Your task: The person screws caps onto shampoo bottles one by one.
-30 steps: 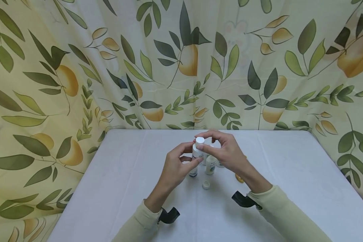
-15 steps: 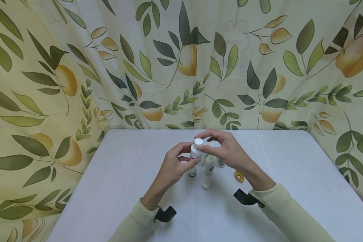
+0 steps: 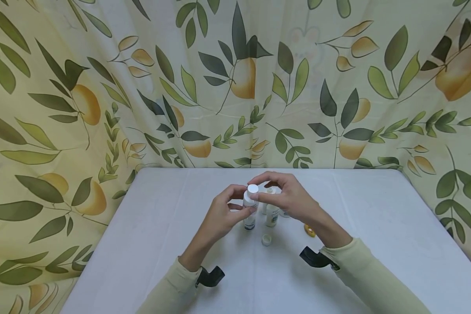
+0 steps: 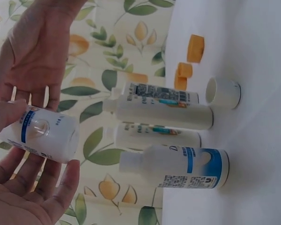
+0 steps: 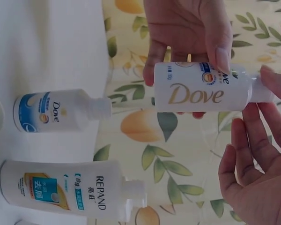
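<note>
My left hand [image 3: 223,213] grips the body of a small white Dove bottle [image 5: 196,89], held upright above the table. My right hand [image 3: 296,198] pinches its white cap [image 3: 253,188] between thumb and fingers. Under the held bottle stands another Dove bottle [image 4: 187,166], white with a blue lower label. Beside that one is a taller REPAND bottle [image 5: 61,187], a white bottle with a teal label. A second bottle of similar look [image 4: 154,137] stands close by it.
A loose white cap [image 3: 266,240] lies on the white-covered table [image 3: 161,244], nearer the front than the bottles. Orange-yellow pieces [image 4: 195,48] lie to the right, partly behind my right wrist in the head view. A leaf-patterned curtain [image 3: 235,122] hangs behind the table's back edge.
Both hands and the held bottle have shifted a little left and slightly down. My right fingers stay at the cap throughout. The standing bottles keep their places.
</note>
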A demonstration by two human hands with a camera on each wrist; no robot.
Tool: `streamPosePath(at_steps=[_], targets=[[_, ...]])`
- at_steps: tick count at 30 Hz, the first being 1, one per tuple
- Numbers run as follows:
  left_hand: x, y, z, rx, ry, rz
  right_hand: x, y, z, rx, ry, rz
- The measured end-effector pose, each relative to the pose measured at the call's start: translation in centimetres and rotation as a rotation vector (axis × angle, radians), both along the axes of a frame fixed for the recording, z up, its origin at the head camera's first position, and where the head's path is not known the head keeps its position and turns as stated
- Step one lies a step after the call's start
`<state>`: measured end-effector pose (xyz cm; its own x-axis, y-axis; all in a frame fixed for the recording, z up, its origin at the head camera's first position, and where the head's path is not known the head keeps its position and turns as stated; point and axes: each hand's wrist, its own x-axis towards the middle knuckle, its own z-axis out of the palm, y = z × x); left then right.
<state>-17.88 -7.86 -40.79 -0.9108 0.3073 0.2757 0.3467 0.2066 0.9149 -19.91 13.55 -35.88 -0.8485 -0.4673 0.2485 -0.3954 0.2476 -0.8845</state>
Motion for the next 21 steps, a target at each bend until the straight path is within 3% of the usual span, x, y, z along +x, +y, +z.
streamPosePath(at_steps=[10,21], targets=[[0.0,-0.7,-0.3,0.001,-0.016,-0.006,0.1,-0.7,-0.5,0.024,-0.037,0.000],[0.1,-1.3,-0.5,-0.002,-0.010,0.010,-0.1,-1.4,-1.5,-0.018,0.007,0.038]])
